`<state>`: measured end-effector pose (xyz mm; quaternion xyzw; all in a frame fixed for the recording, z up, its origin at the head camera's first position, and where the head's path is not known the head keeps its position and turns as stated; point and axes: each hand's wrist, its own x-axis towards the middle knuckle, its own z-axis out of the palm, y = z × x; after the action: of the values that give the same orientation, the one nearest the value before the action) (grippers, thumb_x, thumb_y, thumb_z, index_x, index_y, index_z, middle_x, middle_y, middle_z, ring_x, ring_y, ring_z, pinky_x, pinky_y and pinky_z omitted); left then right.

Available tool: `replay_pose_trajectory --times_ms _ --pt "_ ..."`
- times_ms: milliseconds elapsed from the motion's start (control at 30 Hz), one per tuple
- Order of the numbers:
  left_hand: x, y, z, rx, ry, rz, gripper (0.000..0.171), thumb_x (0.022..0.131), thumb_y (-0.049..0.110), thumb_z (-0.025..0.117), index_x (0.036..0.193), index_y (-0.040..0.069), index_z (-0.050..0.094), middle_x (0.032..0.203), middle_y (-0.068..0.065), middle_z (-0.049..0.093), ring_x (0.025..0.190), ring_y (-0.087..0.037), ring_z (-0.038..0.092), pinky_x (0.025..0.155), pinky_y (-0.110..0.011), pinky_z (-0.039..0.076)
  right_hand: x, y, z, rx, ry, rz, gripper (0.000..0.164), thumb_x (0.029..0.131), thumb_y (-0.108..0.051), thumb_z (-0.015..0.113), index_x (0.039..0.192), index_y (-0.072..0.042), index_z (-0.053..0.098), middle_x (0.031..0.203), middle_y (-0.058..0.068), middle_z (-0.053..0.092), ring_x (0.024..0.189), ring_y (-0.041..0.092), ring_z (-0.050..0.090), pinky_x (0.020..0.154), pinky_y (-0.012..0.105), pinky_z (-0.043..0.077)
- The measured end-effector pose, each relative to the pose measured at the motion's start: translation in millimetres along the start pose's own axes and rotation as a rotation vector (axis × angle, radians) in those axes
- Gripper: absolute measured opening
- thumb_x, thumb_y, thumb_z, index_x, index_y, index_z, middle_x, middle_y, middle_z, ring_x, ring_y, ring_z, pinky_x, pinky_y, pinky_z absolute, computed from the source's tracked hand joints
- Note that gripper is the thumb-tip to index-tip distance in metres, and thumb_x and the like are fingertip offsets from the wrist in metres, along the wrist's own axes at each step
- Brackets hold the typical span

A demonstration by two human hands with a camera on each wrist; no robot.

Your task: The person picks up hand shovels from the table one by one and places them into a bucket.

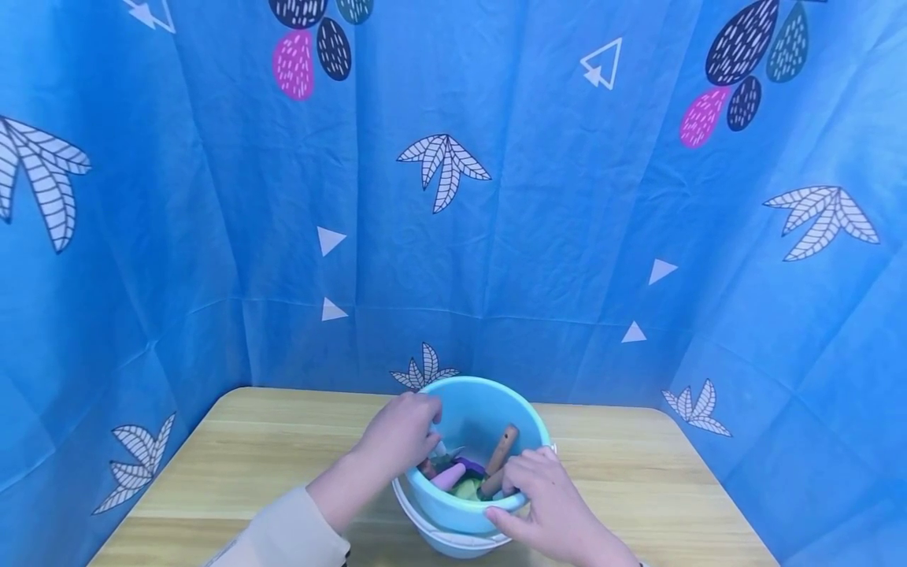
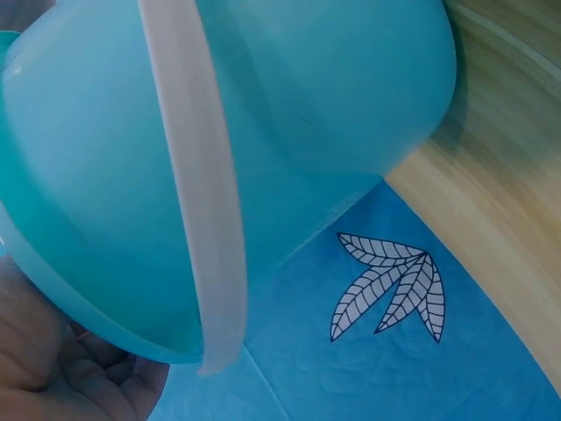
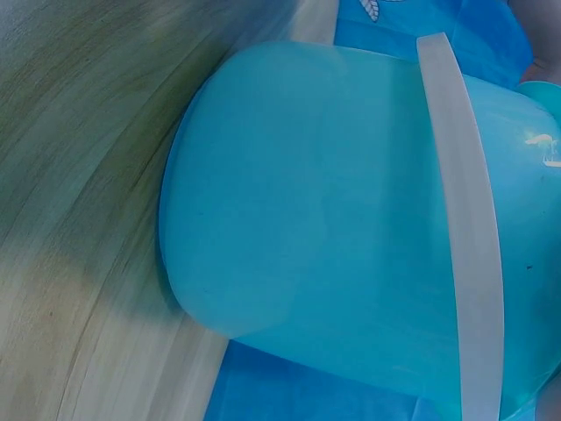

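A turquoise bucket (image 1: 453,516) stands near the table's front, its white handle (image 2: 202,175) lowered against the outside. My left hand (image 1: 405,431) grips its left rim, fingers reaching over the edge; they show curled at the rim in the left wrist view. On the right front rim, my right hand (image 1: 546,496) holds on with the thumb outside and the fingers inside. Within the bucket lie a brown wooden handle (image 1: 501,449), a second brown handle (image 1: 490,485), a lilac tapered piece (image 1: 449,476), something purple (image 1: 471,466) and something pale green (image 1: 468,490). Their lower parts are hidden.
The bucket is on a light wood-grain table (image 1: 298,417) with rounded back corners. A blue patterned curtain (image 1: 439,260) hangs behind the table and along both sides, close to its edges.
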<state>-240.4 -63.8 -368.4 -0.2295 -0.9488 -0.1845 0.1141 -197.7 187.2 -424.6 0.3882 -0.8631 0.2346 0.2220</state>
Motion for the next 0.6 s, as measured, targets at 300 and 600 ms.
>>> replay_pose_trajectory --times_ms 300,600 --pt "-6.6 -0.2 -2.1 0.039 0.007 0.017 0.014 0.087 0.017 0.078 0.093 0.010 0.067 0.083 0.002 0.063 0.078 -0.015 0.053 0.073 -0.031 0.053 1.1 -1.6 -0.6 0.016 -0.014 0.029 0.031 0.090 -0.047 0.071 0.080 -0.034 0.044 0.089 -0.036 0.053 0.080 -0.009 0.044 0.076 0.023 0.031" --pt "-12.8 0.0 -4.6 0.084 0.018 0.034 0.015 0.087 0.020 0.078 0.091 0.013 0.066 0.083 0.002 0.062 0.079 -0.015 0.051 0.073 -0.031 0.052 0.4 -0.5 2.0 0.006 0.017 -0.029 0.031 0.091 -0.044 0.071 0.080 -0.032 0.044 0.088 -0.032 0.055 0.078 -0.007 0.044 0.074 0.024 0.031"
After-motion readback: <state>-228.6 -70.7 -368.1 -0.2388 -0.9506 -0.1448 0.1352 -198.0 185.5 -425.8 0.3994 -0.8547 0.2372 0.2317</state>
